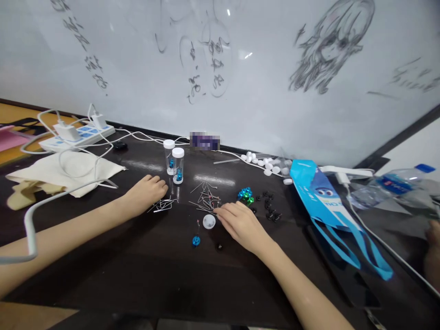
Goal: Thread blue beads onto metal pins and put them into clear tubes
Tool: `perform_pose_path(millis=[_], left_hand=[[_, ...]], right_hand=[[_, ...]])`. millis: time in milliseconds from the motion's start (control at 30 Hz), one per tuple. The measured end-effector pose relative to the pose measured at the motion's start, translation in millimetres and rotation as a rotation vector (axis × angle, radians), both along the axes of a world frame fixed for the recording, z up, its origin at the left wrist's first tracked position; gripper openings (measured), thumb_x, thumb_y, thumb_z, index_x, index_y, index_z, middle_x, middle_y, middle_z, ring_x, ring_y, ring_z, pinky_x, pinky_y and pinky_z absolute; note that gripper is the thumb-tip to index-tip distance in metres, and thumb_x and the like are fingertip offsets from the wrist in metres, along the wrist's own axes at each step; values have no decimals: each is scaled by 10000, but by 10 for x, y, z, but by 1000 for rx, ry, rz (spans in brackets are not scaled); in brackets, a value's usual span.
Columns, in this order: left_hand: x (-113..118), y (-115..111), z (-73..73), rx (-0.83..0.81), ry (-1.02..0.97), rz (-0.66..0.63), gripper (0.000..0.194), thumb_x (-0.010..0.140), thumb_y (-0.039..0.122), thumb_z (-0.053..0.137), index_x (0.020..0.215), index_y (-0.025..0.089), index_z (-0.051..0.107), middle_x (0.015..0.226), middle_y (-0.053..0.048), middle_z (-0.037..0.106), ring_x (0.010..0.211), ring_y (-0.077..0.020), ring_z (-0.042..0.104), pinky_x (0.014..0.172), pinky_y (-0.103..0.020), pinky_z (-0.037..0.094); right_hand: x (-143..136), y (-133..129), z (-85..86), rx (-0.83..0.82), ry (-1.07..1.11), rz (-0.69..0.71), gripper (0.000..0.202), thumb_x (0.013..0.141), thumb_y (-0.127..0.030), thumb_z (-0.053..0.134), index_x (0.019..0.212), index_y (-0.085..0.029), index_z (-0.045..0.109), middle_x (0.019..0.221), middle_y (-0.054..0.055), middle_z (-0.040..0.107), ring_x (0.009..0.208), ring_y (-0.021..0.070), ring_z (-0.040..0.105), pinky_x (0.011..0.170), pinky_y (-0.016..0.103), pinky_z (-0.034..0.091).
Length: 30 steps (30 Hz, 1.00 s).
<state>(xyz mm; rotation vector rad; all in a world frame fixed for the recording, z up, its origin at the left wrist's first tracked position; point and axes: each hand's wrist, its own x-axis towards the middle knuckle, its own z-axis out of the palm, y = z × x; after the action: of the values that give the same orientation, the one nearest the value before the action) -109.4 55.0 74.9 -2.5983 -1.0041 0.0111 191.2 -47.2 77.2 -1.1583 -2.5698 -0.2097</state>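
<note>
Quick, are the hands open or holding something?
Left hand: curled by the bent metal rods; can't tell if it's holding one.
Right hand: beside the white cap; can't tell its grip.

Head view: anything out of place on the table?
Possibly: one blue piece and one black piece lie on the near side of the white cap, apart from the blue-green cluster and black pieces beyond the right hand, looking stray.
</note>
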Motion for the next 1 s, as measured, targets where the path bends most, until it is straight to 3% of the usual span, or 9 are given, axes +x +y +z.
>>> perform_pose_path(millis=[167, 333, 567, 667, 800, 867, 1000], left_hand=[[-61, -29, -62, -13, 12, 18, 240, 781, -68, 556, 887, 127, 648, 864, -110, 700, 815, -272, 659, 649, -329, 439], [-83, 1, -76, -38, -25, 0, 244, 796, -77, 510, 806, 138, 627, 818, -117, 682, 805, -269, 655, 659, -322, 436], [-44, -43, 36, -94, -208, -52, 319, 806, -103, 377, 884, 129, 581, 783, -125, 648, 737, -274, 621, 677, -362, 418], [97, -107, 132, -169, -349, -98, 273, 870, -34, 386, 969, 145, 567, 831, -86, 635, 740, -228, 607, 685, -332, 426], [439, -231, 257, -327, -580, -175, 179, 942, 100, 406, 921, 168, 570, 860, -47, 622, 749, -185, 601, 678, -291, 458], [632, -310, 290, -406, -711, -200, 180, 941, 109, 425, 880, 172, 582, 832, -27, 636, 754, -168, 618, 694, -277, 479], [929, -483, 235, -574, -931, -249, 108, 906, 101, 510, 873, 177, 578, 787, 6, 674, 693, -129, 655, 666, -231, 523]], right_hand=[[5, 6, -2, 14, 7, -8, 235, 1012, -209, 411, 1090, -137, 620, 945, 106, 689, 838, 219, 634, 763, 339, 423], [-13, -1, -3, 14, 14, -1, 224, 1007, -196, 419, 1093, -142, 619, 940, 102, 690, 838, 218, 643, 773, 345, 428], [-28, -19, 25, 23, 60, -10, 235, 1000, -182, 418, 1108, -145, 623, 963, 113, 696, 840, 224, 643, 764, 360, 459], [-52, -42, 42, 32, 109, -26, 258, 995, -161, 413, 1190, -141, 580, 1049, 124, 679, 895, 233, 636, 790, 372, 477], [-118, -88, 34, -25, 246, -56, 354, 983, -186, 446, 1337, -187, 459, 1226, 132, 589, 1042, 253, 596, 877, 394, 491], [-149, -99, 2, -54, 338, -72, 404, 980, -235, 470, 1378, -209, 403, 1282, 144, 537, 1005, 242, 607, 889, 399, 500], [-165, -82, -104, -95, 502, -66, 354, 968, -290, 514, 1307, -206, 459, 1137, 128, 619, 859, 216, 636, 806, 367, 525]])
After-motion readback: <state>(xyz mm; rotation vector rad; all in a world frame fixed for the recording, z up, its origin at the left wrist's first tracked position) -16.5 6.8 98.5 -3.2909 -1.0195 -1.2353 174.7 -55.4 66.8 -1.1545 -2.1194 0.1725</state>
